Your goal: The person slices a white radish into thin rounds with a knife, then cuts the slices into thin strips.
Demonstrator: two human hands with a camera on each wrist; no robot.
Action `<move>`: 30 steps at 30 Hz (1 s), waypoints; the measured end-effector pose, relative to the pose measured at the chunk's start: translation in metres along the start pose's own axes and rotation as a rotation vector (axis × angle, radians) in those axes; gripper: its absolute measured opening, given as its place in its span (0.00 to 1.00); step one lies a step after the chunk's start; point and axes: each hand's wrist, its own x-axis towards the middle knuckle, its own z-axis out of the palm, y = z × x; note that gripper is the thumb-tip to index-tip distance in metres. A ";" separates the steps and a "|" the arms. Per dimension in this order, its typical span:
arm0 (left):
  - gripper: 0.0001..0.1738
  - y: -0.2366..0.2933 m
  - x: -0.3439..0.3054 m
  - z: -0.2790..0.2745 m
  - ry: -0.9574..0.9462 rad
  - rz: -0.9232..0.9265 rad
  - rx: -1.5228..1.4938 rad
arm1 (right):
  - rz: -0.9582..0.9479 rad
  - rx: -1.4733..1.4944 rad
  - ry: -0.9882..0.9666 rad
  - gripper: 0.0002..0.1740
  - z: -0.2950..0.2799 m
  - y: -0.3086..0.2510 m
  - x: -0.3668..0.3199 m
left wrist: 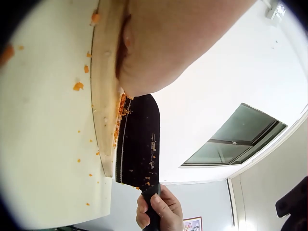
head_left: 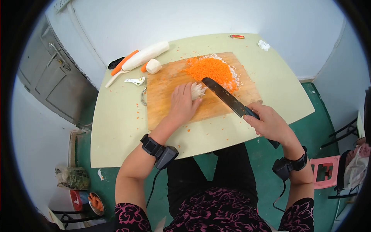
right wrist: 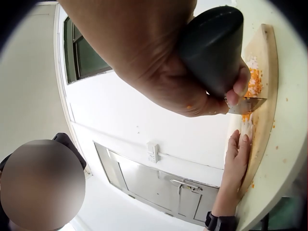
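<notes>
**Knife set beside sliced radish at mid-board**

The left forearm reaches up from the lower centre of the frame, and the left hand (head_left: 181, 104) lies palm down at the middle of the cutting board (head_left: 164, 98). The right forearm enters from the lower right, wrist angled toward the upper left. The board's near edge sits well inside the table (head_left: 116, 131) edge, with bare table left of it and below it. A heap of chopped carrot (head_left: 210, 69) fills the board's upper right. The left hand's fingers lie nearly straight, pressing on the white radish slices (head_left: 198, 91). The right hand (head_left: 268, 123) is wrapped tightly round the black handle of the knife (head_left: 224, 96), whose blade tip lies just right of the slices.
</notes>
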 end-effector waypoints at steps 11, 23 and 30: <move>0.29 0.000 -0.003 -0.002 -0.017 -0.086 0.061 | 0.074 0.025 -0.057 0.16 0.004 -0.011 0.006; 0.23 0.002 -0.001 -0.004 -0.035 -0.074 0.008 | -0.001 -0.031 0.001 0.16 0.006 -0.008 0.015; 0.20 0.003 0.001 -0.007 -0.050 -0.069 -0.009 | -0.065 -0.170 0.006 0.14 0.015 -0.012 0.023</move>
